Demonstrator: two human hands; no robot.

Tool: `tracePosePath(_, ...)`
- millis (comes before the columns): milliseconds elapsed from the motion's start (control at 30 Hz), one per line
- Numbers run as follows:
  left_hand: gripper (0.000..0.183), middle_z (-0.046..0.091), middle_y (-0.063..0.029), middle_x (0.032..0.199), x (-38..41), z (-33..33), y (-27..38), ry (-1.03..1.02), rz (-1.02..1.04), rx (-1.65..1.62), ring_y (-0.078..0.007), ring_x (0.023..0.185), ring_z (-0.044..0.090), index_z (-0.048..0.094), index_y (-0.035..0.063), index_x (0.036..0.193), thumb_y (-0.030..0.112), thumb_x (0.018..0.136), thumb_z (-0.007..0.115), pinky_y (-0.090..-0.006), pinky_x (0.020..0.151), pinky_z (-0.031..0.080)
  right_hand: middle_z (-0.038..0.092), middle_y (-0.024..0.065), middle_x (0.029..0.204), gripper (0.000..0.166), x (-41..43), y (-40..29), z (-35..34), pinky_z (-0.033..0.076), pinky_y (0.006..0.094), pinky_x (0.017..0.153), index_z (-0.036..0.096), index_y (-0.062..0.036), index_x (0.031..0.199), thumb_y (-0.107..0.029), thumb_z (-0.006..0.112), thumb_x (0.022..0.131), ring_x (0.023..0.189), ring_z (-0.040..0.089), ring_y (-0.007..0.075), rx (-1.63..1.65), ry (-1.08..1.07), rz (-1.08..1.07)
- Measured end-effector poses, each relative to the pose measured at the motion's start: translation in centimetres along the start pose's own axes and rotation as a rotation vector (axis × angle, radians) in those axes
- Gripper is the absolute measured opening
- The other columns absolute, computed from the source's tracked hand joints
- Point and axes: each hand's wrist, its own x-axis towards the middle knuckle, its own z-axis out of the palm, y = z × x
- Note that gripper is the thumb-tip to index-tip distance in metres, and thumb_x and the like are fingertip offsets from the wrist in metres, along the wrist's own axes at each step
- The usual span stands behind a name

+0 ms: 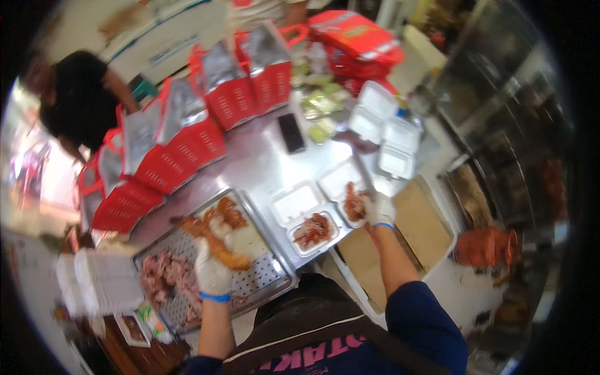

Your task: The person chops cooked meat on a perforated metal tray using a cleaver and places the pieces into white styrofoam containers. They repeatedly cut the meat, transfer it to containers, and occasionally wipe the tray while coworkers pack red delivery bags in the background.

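My left hand (212,269), in a thin glove with a blue band at the wrist, holds a long piece of browned roast meat (218,246) over a perforated metal tray (262,276). Chopped pinkish meat (166,274) and more browned pieces (230,213) lie in the tray. My right hand (378,208), gloved likewise, is at the right side of an opened white foam box (340,180) with reddish meat (354,204) in it; the blurred fingers do not show clearly what they grip. Beside it, another opened foam box (297,204) holds chopped meat (313,232).
Red insulated bags (178,164) line the metal table's (253,164) far edge. A dark phone (291,133), bagged green vegetables (323,103) and foam boxes (398,150) stand farther back. Stacked foam boxes (98,281) are at left. A person in black (82,98) is behind the bags.
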Motion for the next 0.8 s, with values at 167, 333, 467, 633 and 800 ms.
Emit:
tracePosePath(167, 0.035, 0.062, -0.0074, 0.106, 1.3, 1.9, -2.3, 0.11, -0.087, -0.203, -0.0199, 0.089, 0.064, 0.051, 0.004, 0.123, 0.031, 0.101, 0.05, -0.0285, 0.077, 0.058, 0.061, 0.0116, 0.061, 0.029, -1.1, -1.2, 0.2, 0.048, 0.0377, 0.053, 0.062, 0.0024, 0.076, -0.025, 0.061, 0.088, 0.054, 0.059, 0.0239, 0.332, 0.255, -0.486)
tracePosePath(333, 0.034, 0.063, -0.0069, 0.103, 1.8, 1.7, -3.1, 0.087, -0.222, -0.401, -0.0188, 0.089, 0.063, 0.053, 0.0065, 0.12, 0.033, 0.099, 0.052, -0.0312, 0.078, 0.058, 0.056, 0.0082, 0.059, 0.033, -10.6, -15.2, -1.4, 0.045, 0.0357, 0.047, 0.058, -0.0026, 0.071, -0.022, 0.052, 0.096, 0.049, 0.053, 0.0181, 0.064, -0.135, -1.477)
tracePosePath(467, 0.038, 0.059, -0.0071, 0.112, 1.6, 4.4, -2.9, 0.271, -0.137, -0.207, -0.0211, 0.105, 0.057, 0.051, 0.0093, 0.126, 0.037, 0.099, 0.051, -0.0375, 0.09, 0.053, 0.056, 0.0088, 0.056, 0.039, -14.0, -20.9, 0.1, 0.048, 0.0332, 0.046, 0.061, -0.0048, 0.076, -0.033, 0.047, 0.1, 0.048, 0.056, 0.0176, 0.534, -0.478, -1.459)
tracePosePath(633, 0.047, 0.054, -0.0089, 0.121, 1.4, -0.5, -2.1, 0.01, -0.523, -1.231, -0.0233, 0.117, 0.052, 0.046, 0.0103, 0.134, 0.04, 0.098, 0.052, -0.0434, 0.099, 0.049, 0.063, 0.0146, 0.079, 0.027, -14.4, -19.3, -1.0, 0.053, 0.0376, 0.06, 0.059, -0.0031, 0.096, -0.029, 0.051, 0.095, 0.069, 0.063, 0.0246, -0.075, -1.147, -0.979)
tracePosePath(800, 0.038, 0.056, -0.0145, 0.112, 0.6, 3.3, -2.1, 0.195, -0.257, -0.028, -0.0255, 0.099, 0.06, 0.053, 0.0013, 0.113, 0.036, 0.098, 0.052, -0.0382, 0.085, 0.056, 0.066, 0.0212, 0.089, 0.046, -16.0, -22.9, -0.4, 0.053, 0.0414, 0.07, 0.063, 0.0015, 0.101, -0.043, 0.051, 0.093, 0.08, 0.066, 0.0307, 0.161, -1.024, -0.998)
